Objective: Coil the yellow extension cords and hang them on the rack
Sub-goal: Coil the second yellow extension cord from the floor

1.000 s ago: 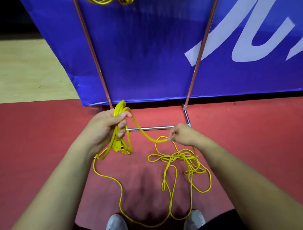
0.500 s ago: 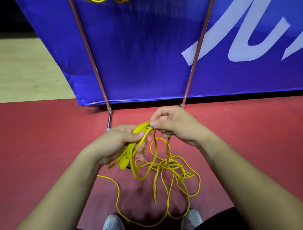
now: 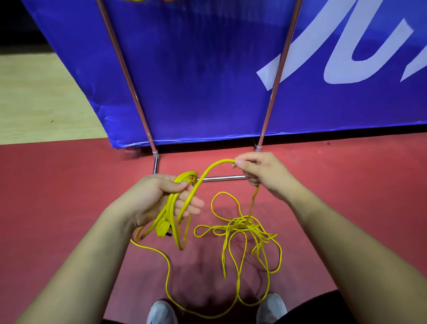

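My left hand (image 3: pixel 159 199) grips a small bundle of loops of the yellow extension cord (image 3: pixel 171 212), with a yellow plug end hanging below the palm. My right hand (image 3: pixel 258 173) pinches the same cord a little to the right and higher, so an arc of cord spans between both hands. From the right hand the cord drops to a tangled pile (image 3: pixel 245 229) on the red floor. The rack (image 3: pixel 129 76) stands just beyond, with two slanted metal poles and a low crossbar. Yellow coils (image 3: pixel 136 1) show at the top edge.
A large blue banner (image 3: pixel 208 69) with white lettering stands behind the rack poles. Pale wooden floor (image 3: pixel 34 97) lies at the left beyond the red mat. My two grey shoes (image 3: pixel 161 312) are at the bottom, with cord looping between them.
My right hand moved right and away from the left hand, drawing out a fresh length of cord. The left hand keeps its bundle, now with another loop added.
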`<action>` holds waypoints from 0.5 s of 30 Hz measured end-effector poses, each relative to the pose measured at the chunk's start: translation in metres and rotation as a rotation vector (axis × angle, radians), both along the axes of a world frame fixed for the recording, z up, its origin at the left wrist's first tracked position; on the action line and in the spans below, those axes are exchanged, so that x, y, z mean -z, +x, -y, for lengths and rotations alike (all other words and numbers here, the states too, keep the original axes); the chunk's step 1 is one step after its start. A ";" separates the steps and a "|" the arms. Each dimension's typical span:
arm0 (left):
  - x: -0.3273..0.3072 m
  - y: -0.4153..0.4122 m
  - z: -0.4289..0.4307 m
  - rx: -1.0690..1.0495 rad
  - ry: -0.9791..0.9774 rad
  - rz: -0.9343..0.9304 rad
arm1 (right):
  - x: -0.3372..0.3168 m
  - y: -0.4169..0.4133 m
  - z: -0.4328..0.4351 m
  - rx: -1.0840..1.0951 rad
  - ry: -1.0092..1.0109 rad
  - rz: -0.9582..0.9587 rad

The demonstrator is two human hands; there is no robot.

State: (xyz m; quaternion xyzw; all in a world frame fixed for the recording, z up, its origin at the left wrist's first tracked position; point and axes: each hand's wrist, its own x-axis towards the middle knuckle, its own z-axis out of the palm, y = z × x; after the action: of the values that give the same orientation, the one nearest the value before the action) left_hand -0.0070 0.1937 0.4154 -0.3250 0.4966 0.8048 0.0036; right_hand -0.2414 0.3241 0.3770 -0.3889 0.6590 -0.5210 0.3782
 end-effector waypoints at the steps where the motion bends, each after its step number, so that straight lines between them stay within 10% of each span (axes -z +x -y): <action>1: 0.000 -0.001 0.000 0.005 0.002 -0.009 | -0.009 0.002 0.000 -0.015 -0.001 -0.075; 15: -0.006 -0.001 -0.007 -0.019 0.050 -0.287 | -0.009 0.032 -0.007 -0.573 0.287 -0.340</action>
State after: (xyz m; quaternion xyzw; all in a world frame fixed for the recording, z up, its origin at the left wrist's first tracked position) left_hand -0.0083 0.2010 0.4217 -0.2109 0.4686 0.8553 -0.0669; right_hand -0.2093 0.3315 0.3859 -0.5816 0.6433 -0.2239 0.4448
